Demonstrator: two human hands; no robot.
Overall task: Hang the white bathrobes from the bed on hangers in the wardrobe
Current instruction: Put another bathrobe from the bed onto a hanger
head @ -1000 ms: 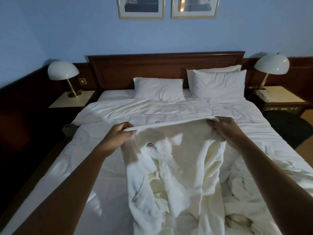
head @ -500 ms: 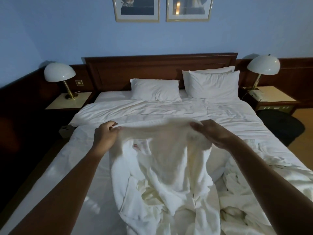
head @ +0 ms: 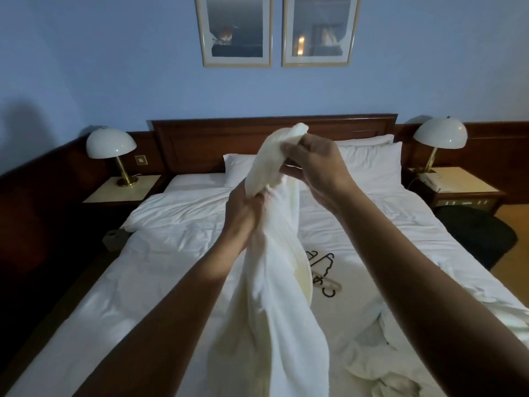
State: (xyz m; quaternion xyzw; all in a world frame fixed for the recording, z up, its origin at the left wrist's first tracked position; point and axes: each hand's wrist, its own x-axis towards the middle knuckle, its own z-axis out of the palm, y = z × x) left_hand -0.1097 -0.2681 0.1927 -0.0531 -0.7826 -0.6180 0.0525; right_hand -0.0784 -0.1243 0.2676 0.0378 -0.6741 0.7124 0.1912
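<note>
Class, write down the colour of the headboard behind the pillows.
The headboard is dark reddish-brown wood, best seen in the head view, the only one.

**Dim, blue-cast, soft**

Reads dim and cool blue overall. Catches brightest on the white bathrobe (head: 274, 296) and in pale patches across the duvet (head: 177, 253). Drops to near black down the wood panelling (head: 34, 224) at left. Throws soft shadows on the wall (head: 114, 67) behind the left lamp (head: 111, 144) and the right lamp (head: 440, 133). Glints warm in the framed pictures (head: 237, 30). Blurs slightly around the right hand (head: 317, 164); bows straight lines toward the edges.
</note>
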